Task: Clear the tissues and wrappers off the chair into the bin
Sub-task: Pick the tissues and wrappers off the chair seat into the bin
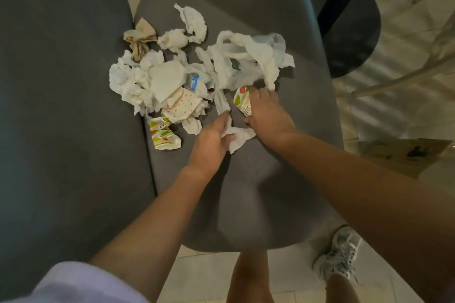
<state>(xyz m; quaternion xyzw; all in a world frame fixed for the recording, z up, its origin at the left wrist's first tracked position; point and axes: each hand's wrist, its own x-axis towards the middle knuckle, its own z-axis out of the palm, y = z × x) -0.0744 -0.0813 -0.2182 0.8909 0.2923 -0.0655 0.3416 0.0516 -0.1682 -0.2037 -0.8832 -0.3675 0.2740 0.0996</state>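
On grey chair: tissues & wrappers piled at 10 o'clock; L hand pinched a white tissue; R hand, palm down, fingers spread, pressed printed wrapper.

Tissues and wrappers are lying heaped on the chair seat, toward its back left. A bag is lying to their right. One wrapper is sitting nearest the front. A second chair is standing to the left, a table base behind right.
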